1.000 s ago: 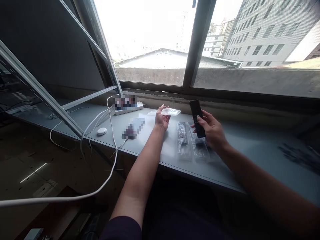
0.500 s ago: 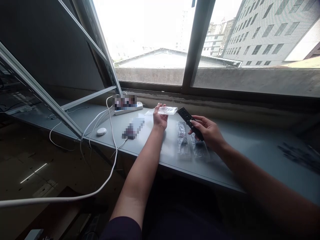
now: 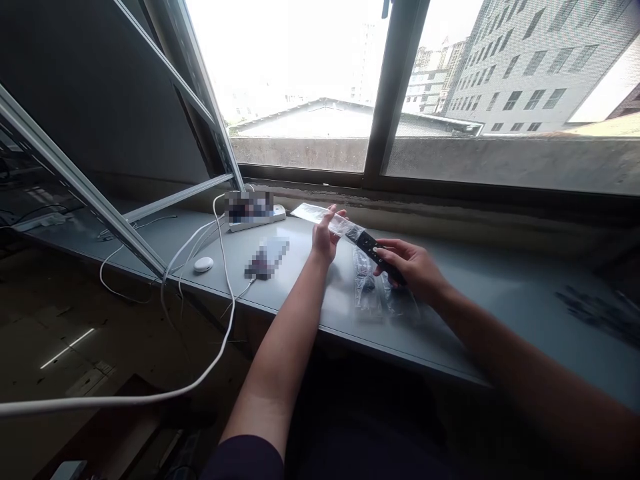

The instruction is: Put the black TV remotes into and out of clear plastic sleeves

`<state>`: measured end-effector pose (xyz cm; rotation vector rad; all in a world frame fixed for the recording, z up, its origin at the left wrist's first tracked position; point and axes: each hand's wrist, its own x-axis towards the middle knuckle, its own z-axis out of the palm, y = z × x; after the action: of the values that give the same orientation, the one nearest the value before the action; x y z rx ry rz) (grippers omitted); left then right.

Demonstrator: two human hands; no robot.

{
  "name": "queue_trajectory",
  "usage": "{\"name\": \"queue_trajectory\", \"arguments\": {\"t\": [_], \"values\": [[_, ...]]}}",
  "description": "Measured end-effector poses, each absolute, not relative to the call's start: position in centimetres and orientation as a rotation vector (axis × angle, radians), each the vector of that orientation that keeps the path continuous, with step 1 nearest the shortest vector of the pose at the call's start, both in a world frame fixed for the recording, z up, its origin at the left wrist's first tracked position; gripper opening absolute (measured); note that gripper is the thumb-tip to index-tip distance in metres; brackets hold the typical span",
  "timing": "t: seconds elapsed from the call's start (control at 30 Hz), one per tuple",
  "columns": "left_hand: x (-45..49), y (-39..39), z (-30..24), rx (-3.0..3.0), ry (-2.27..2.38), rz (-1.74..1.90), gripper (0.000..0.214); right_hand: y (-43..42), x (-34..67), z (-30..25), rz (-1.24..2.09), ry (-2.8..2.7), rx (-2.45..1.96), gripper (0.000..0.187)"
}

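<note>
My left hand is closed on a clear plastic bag, which stretches from upper left toward the right hand. A black remote control is gripped in my right hand, thumb on its button side. Its far end sits inside the mouth of the bag; the near part is bare. Below the hands, two clear bags lie side by side on the grey table: a left packet and a right packet, each with something dark inside, partly hidden by my right hand and the remote.
Left on the table are a power strip, a blurred-out device on a cable and a round white object. A white cable loops over the front edge. A metal frame stands left; dark items lie far right.
The remote's far end has gone from outside the bag's mouth to inside it. The bag now lies in line with the remote, tilted down to the right.
</note>
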<state>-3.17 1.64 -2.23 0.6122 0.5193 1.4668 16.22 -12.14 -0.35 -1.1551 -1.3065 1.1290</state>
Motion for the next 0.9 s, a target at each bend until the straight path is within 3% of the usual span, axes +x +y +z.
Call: {"name": "queue_trajectory", "arguments": {"t": [0.53,0.9], "values": [[-2.0,0.3,-2.9,1.047,0.464,1.060,0.050,-11.8,16.4,-0.6,1.071,-1.262,-1.146,0.073],[-2.1,0.7,-2.4,0.846,0.511,1.208,0.033,-10.7,17.2,-1.6,1.023,-1.242,-1.108,0.059]]}}
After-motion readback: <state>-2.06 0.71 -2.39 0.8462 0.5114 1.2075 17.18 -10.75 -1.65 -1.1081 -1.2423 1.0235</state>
